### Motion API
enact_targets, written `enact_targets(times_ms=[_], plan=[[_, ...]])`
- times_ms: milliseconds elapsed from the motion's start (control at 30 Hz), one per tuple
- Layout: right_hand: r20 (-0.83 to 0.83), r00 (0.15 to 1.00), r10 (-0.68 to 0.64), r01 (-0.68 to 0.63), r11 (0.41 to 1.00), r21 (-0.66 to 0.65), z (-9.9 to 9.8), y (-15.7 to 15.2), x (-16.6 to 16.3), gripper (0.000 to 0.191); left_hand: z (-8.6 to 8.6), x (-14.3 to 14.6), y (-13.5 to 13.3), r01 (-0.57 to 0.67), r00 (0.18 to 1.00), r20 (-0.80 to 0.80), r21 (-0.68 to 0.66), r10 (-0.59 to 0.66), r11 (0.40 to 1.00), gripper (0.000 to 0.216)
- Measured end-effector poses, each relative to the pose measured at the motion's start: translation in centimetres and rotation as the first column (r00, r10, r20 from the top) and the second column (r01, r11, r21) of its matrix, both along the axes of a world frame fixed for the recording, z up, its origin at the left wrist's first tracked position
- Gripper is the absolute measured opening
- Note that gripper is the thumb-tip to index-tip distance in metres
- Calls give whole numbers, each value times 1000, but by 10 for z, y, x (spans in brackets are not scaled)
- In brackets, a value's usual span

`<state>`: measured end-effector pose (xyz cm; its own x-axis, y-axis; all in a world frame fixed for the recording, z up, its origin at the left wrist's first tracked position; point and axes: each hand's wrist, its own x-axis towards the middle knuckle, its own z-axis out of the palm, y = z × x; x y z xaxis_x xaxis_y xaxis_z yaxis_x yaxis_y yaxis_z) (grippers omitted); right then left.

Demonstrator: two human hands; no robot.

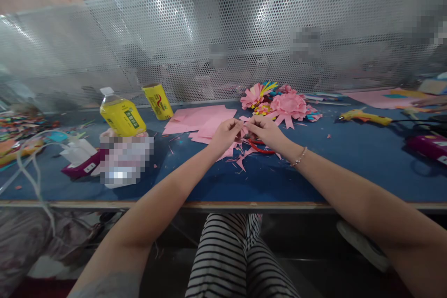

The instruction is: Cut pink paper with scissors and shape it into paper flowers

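Note:
My left hand (227, 133) and my right hand (264, 131) meet over the blue table, fingers pinched together on a small pink paper piece (245, 122). Most of that piece is hidden by my fingers. Just under my right hand lie scissors with red handles (261, 148), their blades out of sight. Pink paper scraps (244, 157) are scattered below my hands. Behind my left hand rests a loose stack of pink paper sheets (202, 118). Beyond my right hand sits a pile of pink paper flowers (288, 104) with yellow and blue strips.
At left stand a bottle of yellow liquid (122, 114) and a yellow can (158, 101). A purple box (82, 165) and white cables lie nearby. To the right are a yellow glue gun (366, 117) and another person's hand (431, 101). A perforated metal screen (244, 23) borders the back.

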<state>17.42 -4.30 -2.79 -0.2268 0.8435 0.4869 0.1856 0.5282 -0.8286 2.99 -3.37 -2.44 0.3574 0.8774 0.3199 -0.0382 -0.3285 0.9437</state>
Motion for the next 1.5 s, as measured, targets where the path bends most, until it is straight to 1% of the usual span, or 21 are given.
enact_targets(times_ms=[67,133,300,433,500,633,733,833,1000,1167,1233,1267,1333,1400,1500], plan=[[14,998,-54,53,998,26,0,1,0,22,-2,0,2,30,999,31,-23,-29,999,18],[10,997,-81,81,996,37,-1,2,0,20,-5,0,4,43,998,42,-2,-43,999,17],[24,997,-70,70,998,-2,-2,4,0,18,-7,-2,8,-4,997,78,61,-1,998,19],[63,988,-138,133,988,77,0,5,0,14,-7,-3,9,-19,998,59,77,14,997,19],[72,986,-148,142,987,80,1,5,1,13,-7,-3,8,-35,999,28,99,32,994,16],[76,991,-110,107,993,47,1,4,1,13,-5,-3,7,-101,993,-40,170,110,980,10],[102,984,-146,139,988,72,0,5,2,15,-5,-4,6,-179,975,-90,229,204,957,11],[155,969,-193,175,977,120,-3,7,3,17,-5,-4,7,-207,963,-113,264,244,942,10],[205,948,-244,208,961,185,-5,8,4,17,-7,-3,9,-174,978,-74,246,197,954,11],[200,953,-226,193,966,170,-4,6,2,18,-10,-1,10,-164,982,-54,223,180,961,10],[185,960,-209,179,970,167,-4,5,2,16,-10,-2,11,-180,975,-77,263,206,948,7],[176,962,-210,179,968,176,-4,5,1,15,-10,-3,11,-201,967,-93,305,239,931,6],[173,957,-234,195,957,215,-4,6,1,11,-9,-4,11,-251,940,-116,404,321,880,5],[193,942,-276,219,937,271,-5,7,0,8,-8,-5,9,-288,917,-124,456,380,842,7],[213,920,-329,248,909,335,-5,7,0,6,-7,-5,4,-297,913,-129,440,387,848,11]])
